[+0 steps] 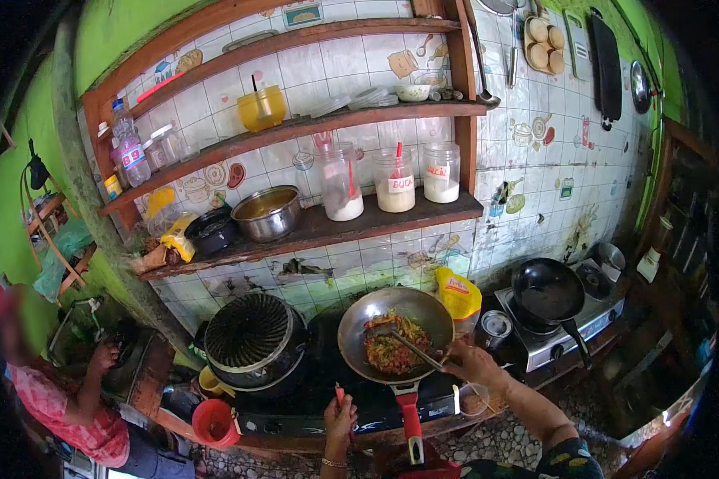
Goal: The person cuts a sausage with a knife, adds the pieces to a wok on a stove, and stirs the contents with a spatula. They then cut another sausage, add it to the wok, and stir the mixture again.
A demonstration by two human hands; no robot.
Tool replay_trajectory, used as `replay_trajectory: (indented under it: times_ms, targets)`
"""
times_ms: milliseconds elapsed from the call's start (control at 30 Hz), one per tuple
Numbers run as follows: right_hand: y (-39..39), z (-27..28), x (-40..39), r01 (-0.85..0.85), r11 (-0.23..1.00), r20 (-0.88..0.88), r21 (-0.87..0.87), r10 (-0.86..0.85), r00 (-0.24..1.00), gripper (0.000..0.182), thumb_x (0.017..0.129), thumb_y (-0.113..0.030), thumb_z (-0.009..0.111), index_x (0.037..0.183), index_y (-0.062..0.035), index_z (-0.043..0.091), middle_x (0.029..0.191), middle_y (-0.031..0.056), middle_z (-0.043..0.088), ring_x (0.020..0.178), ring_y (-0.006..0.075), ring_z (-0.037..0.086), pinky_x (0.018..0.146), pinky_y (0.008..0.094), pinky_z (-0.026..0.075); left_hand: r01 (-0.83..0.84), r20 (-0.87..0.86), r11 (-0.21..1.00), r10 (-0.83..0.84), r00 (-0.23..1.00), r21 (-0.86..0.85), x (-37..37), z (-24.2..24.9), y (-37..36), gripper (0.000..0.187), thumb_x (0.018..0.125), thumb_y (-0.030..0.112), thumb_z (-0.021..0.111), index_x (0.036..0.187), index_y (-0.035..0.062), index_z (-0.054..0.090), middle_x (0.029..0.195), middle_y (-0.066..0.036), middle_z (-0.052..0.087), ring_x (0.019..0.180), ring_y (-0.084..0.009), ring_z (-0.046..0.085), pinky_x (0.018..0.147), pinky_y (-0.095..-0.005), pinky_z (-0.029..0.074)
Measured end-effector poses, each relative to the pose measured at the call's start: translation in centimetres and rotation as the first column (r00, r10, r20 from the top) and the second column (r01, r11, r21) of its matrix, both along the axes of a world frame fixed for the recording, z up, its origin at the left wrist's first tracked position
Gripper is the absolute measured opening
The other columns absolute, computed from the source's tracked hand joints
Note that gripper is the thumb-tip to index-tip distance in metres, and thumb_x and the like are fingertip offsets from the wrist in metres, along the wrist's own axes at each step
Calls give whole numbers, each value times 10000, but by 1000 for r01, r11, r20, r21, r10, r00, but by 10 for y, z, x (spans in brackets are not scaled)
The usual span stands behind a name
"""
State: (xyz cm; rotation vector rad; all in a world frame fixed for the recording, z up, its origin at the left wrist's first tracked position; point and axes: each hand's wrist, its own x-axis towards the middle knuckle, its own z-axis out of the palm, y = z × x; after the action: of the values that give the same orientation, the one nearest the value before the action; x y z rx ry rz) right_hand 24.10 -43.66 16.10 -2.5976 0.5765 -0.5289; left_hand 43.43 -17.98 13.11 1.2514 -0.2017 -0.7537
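A wide metal frying pan with a red and black handle sits on the black stovetop. Chopped, cooked food in red, green and yellow lies in it. My right hand is closed around the handle of a metal turner, whose blade rests in the food near the pan's left side. Left of the pan handle, my left hand grips a slim red thing standing upright; its lower part is hidden in the fist.
A large pot with a ridged black lid stands left of the pan, with a red cup before it. Rightward are a yellow packet, an open can and a black wok on a second stove. A person works at far left.
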Motion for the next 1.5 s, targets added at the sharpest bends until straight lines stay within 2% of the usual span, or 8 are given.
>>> replay_trajectory:
  times_ms: [133, 467, 633, 767, 1067, 1200, 1267, 1500]
  targets:
    - [7, 41, 7, -36, 953, 9, 301, 35, 999, 527, 788, -201, 574, 1218, -98, 287, 884, 218, 584, 859, 379, 560, 736, 421, 440, 27, -22, 999, -27, 999, 17, -4, 7, -1, 142, 854, 209, 531, 863, 85, 462, 574, 38, 412, 440, -30, 349, 386, -177, 280]
    - [-20, 28, 51, -109, 989, 328, 99, 71, 942, 274, 799, -161, 554, 1026, -12, 516, 788, 165, 582, 682, 265, 584, 618, 383, 446, 13, -27, 1000, -13, 1000, 8, -5, 2, 4, 126, 855, 188, 523, 855, 78, 461, 573, 35, 408, 439, -32, 346, 385, -179, 283]
    - [-34, 22, 65, 185, 982, -94, -18, -186, 978, 404, 714, -365, 633, 858, 11, 600, 804, 200, 605, 694, 324, 593, 608, 431, 462, -11, -43, 1000, 12, 999, 18, -7, 5, 8, 133, 855, 194, 523, 832, 85, 451, 566, 40, 400, 422, -30, 334, 371, -182, 273]
    - [-17, 11, 46, 219, 970, 39, -110, -216, 976, 409, 702, -377, 639, 828, 8, 586, 777, 186, 605, 699, 327, 591, 584, 421, 461, -18, -2, 999, 18, 1000, 28, -5, 1, 13, 140, 856, 203, 524, 831, 89, 447, 563, 42, 397, 418, -27, 331, 367, -179, 271]
    - [26, -28, -4, 160, 892, -281, -423, -297, 912, 531, 627, -390, 684, 981, -43, 493, 744, 151, 606, 702, 305, 604, 604, 386, 479, 7, -28, 1000, -7, 1000, 17, -8, -2, 10, 145, 858, 209, 522, 843, 86, 447, 561, 37, 411, 409, -29, 340, 357, -180, 272]
    - [-3, 26, -10, 210, 956, -186, -204, -249, 951, 392, 678, -324, 651, 903, -19, 549, 678, 119, 609, 635, 275, 614, 583, 366, 486, 27, -35, 999, -27, 999, 19, -8, -4, 5, 141, 857, 207, 524, 857, 87, 451, 568, 32, 413, 411, -32, 345, 359, -186, 279]
    - [-25, 51, -17, 73, 858, -10, 508, -79, 997, 299, 708, -302, 630, 802, -20, 601, 614, 63, 594, 541, 174, 576, 489, 292, 447, 35, -48, 999, -34, 998, 20, -10, -5, 5, 142, 857, 209, 525, 862, 87, 453, 571, 32, 413, 415, -34, 347, 361, -187, 282]
    - [-18, 113, -34, 304, 647, -203, 699, -228, 952, 299, 768, -348, 581, 660, -69, 585, 557, -7, 519, 427, 59, 395, 368, 187, 303, 1, -32, 1000, -1, 999, 8, -22, -3, 3, 155, 853, 223, 536, 865, 90, 457, 569, 40, 407, 420, -26, 343, 360, -180, 272]
